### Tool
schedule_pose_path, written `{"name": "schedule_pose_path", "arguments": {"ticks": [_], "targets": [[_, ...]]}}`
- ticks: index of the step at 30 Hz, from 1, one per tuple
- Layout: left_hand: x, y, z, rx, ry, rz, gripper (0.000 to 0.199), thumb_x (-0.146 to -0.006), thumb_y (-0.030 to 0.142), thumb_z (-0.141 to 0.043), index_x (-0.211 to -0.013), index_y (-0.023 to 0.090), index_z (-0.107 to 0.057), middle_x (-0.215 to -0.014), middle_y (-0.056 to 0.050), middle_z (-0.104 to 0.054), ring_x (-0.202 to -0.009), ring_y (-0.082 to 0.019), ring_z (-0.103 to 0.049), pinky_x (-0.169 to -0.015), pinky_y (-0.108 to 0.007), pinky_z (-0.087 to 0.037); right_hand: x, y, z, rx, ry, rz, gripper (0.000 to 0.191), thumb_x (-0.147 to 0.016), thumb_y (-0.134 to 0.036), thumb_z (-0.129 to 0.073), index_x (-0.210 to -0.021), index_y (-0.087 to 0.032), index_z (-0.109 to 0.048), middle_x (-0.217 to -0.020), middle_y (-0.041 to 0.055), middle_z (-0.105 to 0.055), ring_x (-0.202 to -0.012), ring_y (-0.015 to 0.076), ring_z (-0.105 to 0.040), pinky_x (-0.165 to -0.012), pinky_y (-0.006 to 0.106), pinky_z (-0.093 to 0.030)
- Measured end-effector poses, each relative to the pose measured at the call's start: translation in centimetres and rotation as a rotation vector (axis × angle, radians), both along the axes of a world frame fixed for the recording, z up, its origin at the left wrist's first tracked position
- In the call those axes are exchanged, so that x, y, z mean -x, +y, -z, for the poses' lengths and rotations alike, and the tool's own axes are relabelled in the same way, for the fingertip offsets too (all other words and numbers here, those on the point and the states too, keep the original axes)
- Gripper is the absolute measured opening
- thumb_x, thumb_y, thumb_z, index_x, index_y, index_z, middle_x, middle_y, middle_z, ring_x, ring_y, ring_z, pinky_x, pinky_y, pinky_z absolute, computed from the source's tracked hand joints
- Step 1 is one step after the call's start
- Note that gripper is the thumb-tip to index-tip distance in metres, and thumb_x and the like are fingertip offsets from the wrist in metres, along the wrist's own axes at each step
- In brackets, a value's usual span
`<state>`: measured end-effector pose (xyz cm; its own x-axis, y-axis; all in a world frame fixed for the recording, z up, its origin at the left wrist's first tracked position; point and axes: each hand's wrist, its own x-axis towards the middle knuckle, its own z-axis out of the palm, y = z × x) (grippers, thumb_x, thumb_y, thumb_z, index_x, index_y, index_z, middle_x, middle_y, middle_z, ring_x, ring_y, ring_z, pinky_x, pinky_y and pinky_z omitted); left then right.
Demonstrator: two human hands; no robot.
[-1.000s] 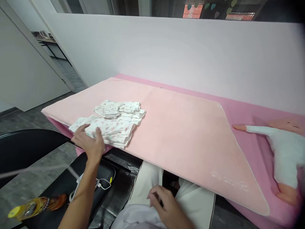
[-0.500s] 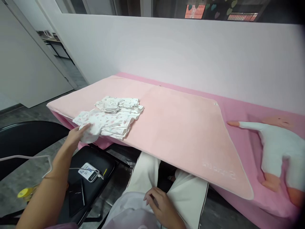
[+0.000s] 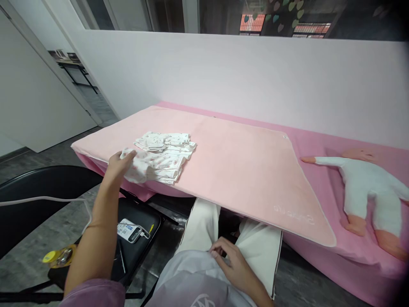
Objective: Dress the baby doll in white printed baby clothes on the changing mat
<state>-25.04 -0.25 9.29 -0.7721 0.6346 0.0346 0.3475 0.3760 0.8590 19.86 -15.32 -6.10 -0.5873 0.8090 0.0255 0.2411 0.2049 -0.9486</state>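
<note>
My left hand (image 3: 122, 164) is closed on the left end of a white baby garment (image 3: 140, 166) with a small reddish print. That garment lies on top of a pile of folded white baby clothes (image 3: 172, 172) near the table's front edge. Just behind it is a smaller folded stack (image 3: 156, 141) of similar printed clothes. My right hand (image 3: 231, 260) rests in my lap, its fingers loosely curled; whether anything is inside them is hidden.
A pink mat (image 3: 236, 170) covers the table. A doll in a white suit (image 3: 361, 183) lies at the right. To my left, a black chair (image 3: 145, 213) holds a white device (image 3: 129, 230) with a cable. A yellow-lidded container (image 3: 59, 256) is beside it.
My left hand has moved right and slightly up, drawing the garment's left end in toward the pile. My right hand stays in my lap. The camera view has shifted a little.
</note>
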Motion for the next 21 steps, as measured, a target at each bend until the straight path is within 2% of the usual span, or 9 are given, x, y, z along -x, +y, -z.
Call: {"name": "schedule_pose_path", "arguments": {"ticks": [2, 4, 6, 8, 10, 12, 15, 17, 21], "targets": [[-6.2, -1.0, -2.6, -0.132, 0.020, 0.115, 0.051, -0.095, 0.041, -0.070, -0.137, 0.013, -0.061, -0.110, -0.008, -0.072, -0.086, -0.020, -0.065, -0.071, -0.031, -0.056, 0.1, 2.3, -3.8, -0.092, 0.046, 0.057, 0.028, -0.107, -0.047, -0.056, -0.121, -0.025, -0.065, -0.114, 0.0083, -0.066, -0.102, 0.0229, -0.064, -0.096, 0.038, -0.053], [-13.5, -2.9, -4.6, -0.305, 0.120, 0.485, 0.050, -0.100, 0.048, -0.064, -0.142, 0.023, -0.057, -0.119, -0.010, -0.072, -0.093, -0.024, -0.068, -0.077, -0.038, -0.059, -0.3, 4.8, -8.3, -0.173, 0.137, 0.140, 0.046, -0.103, -0.056, -0.060, -0.139, -0.027, -0.055, -0.132, 0.0127, -0.062, -0.113, 0.0265, -0.063, -0.103, 0.044, -0.053], [-20.2, -5.0, -5.8, -0.395, 0.337, 0.953, 0.042, -0.102, 0.045, -0.060, -0.141, 0.029, -0.061, -0.122, -0.010, -0.072, -0.103, -0.027, -0.068, -0.091, -0.044, -0.058, -1.2, 7.1, -12.5, -0.190, 0.248, 0.138, 0.071, -0.098, -0.071, -0.058, -0.154, -0.029, -0.042, -0.146, 0.0163, -0.056, -0.124, 0.0311, -0.061, -0.104, 0.047, -0.055], [-24.6, -6.7, -6.2, -0.434, 0.537, 1.298, 0.050, -0.102, 0.041, -0.062, -0.151, 0.036, -0.056, -0.128, -0.009, -0.070, -0.116, -0.031, -0.065, -0.105, -0.051, -0.053, -2.5, 8.6, -15.7, -0.205, 0.245, 0.202, 0.069, -0.098, -0.070, -0.060, -0.152, -0.030, -0.044, -0.142, 0.0145, -0.059, -0.126, 0.0310, -0.061, -0.102, 0.045, -0.057], [-26.3, -7.7, -5.6, -0.466, 0.650, 1.452, 0.058, -0.102, 0.037, -0.062, -0.158, 0.038, -0.048, -0.132, -0.009, -0.069, -0.125, -0.032, -0.062, -0.112, -0.052, -0.048, -4.0, 9.2, -17.4, -0.198, 0.174, 0.256, 0.050, -0.101, -0.060, -0.063, -0.139, -0.028, -0.055, -0.126, 0.0105, -0.066, -0.114, 0.0267, -0.065, -0.093, 0.037, -0.058], [-25.9, -7.8, -4.5, -0.572, 0.689, 1.471, 0.063, -0.102, 0.032, -0.063, -0.161, 0.040, -0.043, -0.139, -0.007, -0.067, -0.130, -0.031, -0.060, -0.115, -0.050, -0.046, -5.4, 9.0, -17.9, -0.187, 0.122, 0.292, 0.031, -0.104, -0.052, -0.061, -0.122, -0.026, -0.063, -0.106, 0.0061, -0.067, -0.095, 0.0214, -0.065, -0.080, 0.030, -0.056], [-24.9, -7.0, -1.8, -0.738, 0.622, 1.222, 0.077, -0.095, 0.031, -0.075, -0.161, 0.046, -0.038, -0.157, -0.006, -0.052, -0.145, -0.031, -0.050, -0.122, -0.053, -0.040, -6.5, 8.3, -18.1, -0.220, 0.124, 0.383, 0.028, -0.108, -0.050, -0.055, -0.102, -0.024, -0.064, -0.089, 0.0018, -0.061, -0.079, 0.0169, -0.059, -0.068, 0.026, -0.049], [-25.4, -6.8, 0.2, -0.705, 0.465, 1.102, 0.095, -0.084, 0.040, -0.086, -0.162, 0.043, -0.031, -0.166, -0.010, -0.039, -0.153, -0.036, -0.039, -0.124, -0.058, -0.038, -6.5, 7.9, -18.8, -0.252, 0.140, 0.430, 0.030, -0.109, -0.050, -0.054, -0.095, -0.024, -0.061, -0.083, 0.0000, -0.057, -0.074, 0.0151, -0.055, -0.065, 0.025, -0.047], [-28.7, -8.3, 4.2, -0.522, 0.093, 1.201, 0.108, -0.075, 0.050, -0.092, -0.159, 0.037, -0.025, -0.158, -0.016, -0.042, -0.147, -0.036, -0.047, -0.117, -0.058, -0.047, -5.8, 7.4, -21.6, -0.301, 0.179, 0.480, 0.035, -0.109, -0.051, -0.052, -0.087, -0.024, -0.054, -0.077, -0.0018, -0.050, -0.068, 0.0137, -0.050, -0.062, 0.025, -0.045]]}}
